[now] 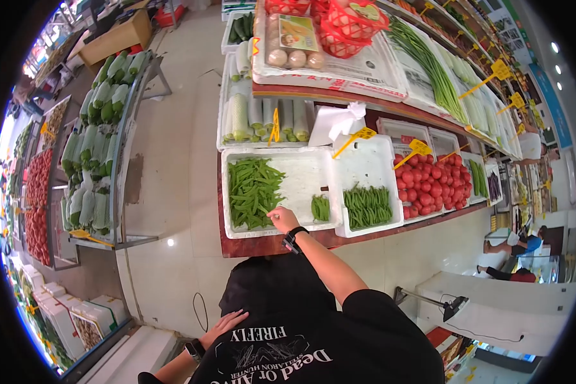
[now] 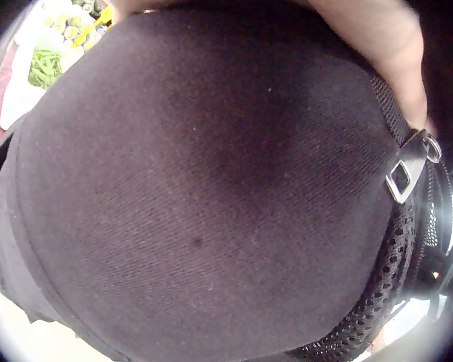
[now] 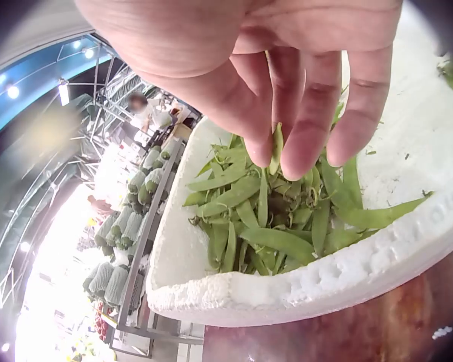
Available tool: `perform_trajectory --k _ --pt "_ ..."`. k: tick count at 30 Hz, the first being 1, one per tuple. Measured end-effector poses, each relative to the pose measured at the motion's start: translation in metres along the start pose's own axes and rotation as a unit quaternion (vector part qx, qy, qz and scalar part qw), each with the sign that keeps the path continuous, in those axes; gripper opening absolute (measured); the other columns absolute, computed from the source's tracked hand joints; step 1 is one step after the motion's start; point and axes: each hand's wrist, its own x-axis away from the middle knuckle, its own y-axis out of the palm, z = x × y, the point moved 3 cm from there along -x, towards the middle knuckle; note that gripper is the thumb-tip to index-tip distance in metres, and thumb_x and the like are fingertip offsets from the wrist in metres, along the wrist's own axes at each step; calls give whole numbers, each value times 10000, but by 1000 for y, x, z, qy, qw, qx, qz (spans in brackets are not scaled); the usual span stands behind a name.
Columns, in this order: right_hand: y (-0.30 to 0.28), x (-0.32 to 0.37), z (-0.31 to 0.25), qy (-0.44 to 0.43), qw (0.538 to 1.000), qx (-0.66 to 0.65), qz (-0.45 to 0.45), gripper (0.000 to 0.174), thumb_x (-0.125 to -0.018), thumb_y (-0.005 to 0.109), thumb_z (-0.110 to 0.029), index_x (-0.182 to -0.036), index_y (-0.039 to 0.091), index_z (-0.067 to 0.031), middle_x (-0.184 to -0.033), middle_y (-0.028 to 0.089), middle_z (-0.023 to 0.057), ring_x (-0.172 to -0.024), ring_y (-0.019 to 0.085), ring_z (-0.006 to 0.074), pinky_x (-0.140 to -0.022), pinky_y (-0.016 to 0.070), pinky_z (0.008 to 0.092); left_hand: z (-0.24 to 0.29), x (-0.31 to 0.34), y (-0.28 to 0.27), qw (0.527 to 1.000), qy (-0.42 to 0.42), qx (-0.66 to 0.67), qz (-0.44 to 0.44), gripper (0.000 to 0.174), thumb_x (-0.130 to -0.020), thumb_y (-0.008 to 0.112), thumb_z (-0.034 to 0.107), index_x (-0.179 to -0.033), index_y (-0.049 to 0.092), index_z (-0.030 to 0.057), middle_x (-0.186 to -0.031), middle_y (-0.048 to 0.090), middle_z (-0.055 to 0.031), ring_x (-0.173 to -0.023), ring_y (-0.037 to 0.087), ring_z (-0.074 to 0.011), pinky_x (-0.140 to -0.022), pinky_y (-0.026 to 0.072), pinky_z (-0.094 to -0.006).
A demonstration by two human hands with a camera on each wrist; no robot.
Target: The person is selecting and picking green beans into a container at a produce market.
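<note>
My right hand [image 1: 281, 219] is over the left part of a white foam box [image 1: 304, 168], above a heap of snow peas [image 1: 253, 185]. In the right wrist view, a single snow pea pod [image 3: 277, 149] is pinched between thumb and fingertips, close over the heaped pods [image 3: 249, 204]. A smaller bunch of snow peas [image 1: 320, 208] lies at the right side of the same box. My left hand [image 1: 224, 325] rests with straight fingers on a black bag [image 1: 278, 288] in front of my body. Dark bag fabric [image 2: 204, 188] fills most of the left wrist view.
Right of the box stands another foam box with green beans [image 1: 368, 208], then tomatoes [image 1: 432, 185]. Netted gourds [image 1: 265, 118] lie behind, below a raised shelf holding eggs [image 1: 294, 48]. A yellow price tag [image 1: 363, 133] leans over the boxes. A gourd rack [image 1: 99, 147] stands at left.
</note>
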Motion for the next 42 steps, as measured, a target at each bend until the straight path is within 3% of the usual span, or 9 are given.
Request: perform_trajectory --k 4,9,15,22,27,30,35,38,42 --pt "-24 11 6 9 998 -47 43 195 -845 624 -74 -1006 733 -83 -1047 672 95 -825 670 235 -729 534 326 -4 -3 -1 1000 5 -9 -20 648 -924 492 371 -1482 315 93 -1567 261 -117 -1423 270 -366 -1161 257 -477" --pt "-51 28 30 20 979 -160 129 209 -854 611 -34 -1028 723 -56 -1056 669 86 -640 654 152 -625 519 273 -3 -7 -5 999 29 -7 -24 674 -924 494 379 -1488 295 68 -1565 268 -121 -1426 267 -364 -1163 253 -478" --pt "-73 48 83 75 951 -243 174 308 -873 589 16 -1158 669 -67 -1131 631 63 -695 651 137 -564 522 252 -4 -8 -7 1000 14 4 -22 682 -925 492 388 -1490 290 65 -1569 263 -118 -1437 255 -353 -1166 247 -481" --pt "-91 63 116 191 898 -290 272 341 -887 563 40 -1196 645 -79 -1109 639 76 -690 658 146 -563 553 268 -9 -7 -7 999 39 -26 -24 681 -931 489 391 -1497 281 74 -1573 256 -111 -1442 245 -349 -1172 238 -480" --pt "-101 66 130 223 825 -466 228 425 -898 565 3 -1304 603 -114 -1077 635 34 -754 629 123 -572 498 254 -10 -10 -9 999 40 -26 -26 694 -930 488 396 -1501 268 69 -1576 248 -116 -1447 238 -343 -1176 229 -474" --pt "-112 67 122 217 812 -485 241 387 -918 550 -25 -1289 616 -117 -1058 630 30 -773 619 119 -598 488 265 -4 -14 -13 999 16 0 -35 699 -925 490 392 -1499 268 61 -1577 244 -122 -1449 234 -341 -1178 227 -470" --pt "-112 58 139 257 827 -447 222 371 -918 544 -40 -1277 619 -90 -1028 670 48 -742 666 133 -541 511 258 4 -20 -22 999 34 -2 -39 720 -909 507 387 -1500 263 56 -1576 249 -125 -1449 235 -342 -1179 227 -467" --pt "-106 60 149 334 818 -426 195 364 -913 549 -64 -1271 611 -72 -1014 672 59 -724 673 145 -535 521 267 1 -20 -21 999 24 12 -36 745 -901 518 397 -1505 250 53 -1573 255 -127 -1445 245 -344 -1178 231 -462" --pt "-99 68 154 347 827 -405 178 325 -912 558 -120 -1224 610 -45 -985 675 80 -734 696 174 -511 528 285 -4 -22 -20 999 24 15 -40 768 -894 524 411 -1508 239 48 -1573 255 -127 -1444 244 -346 -1178 233 -458"
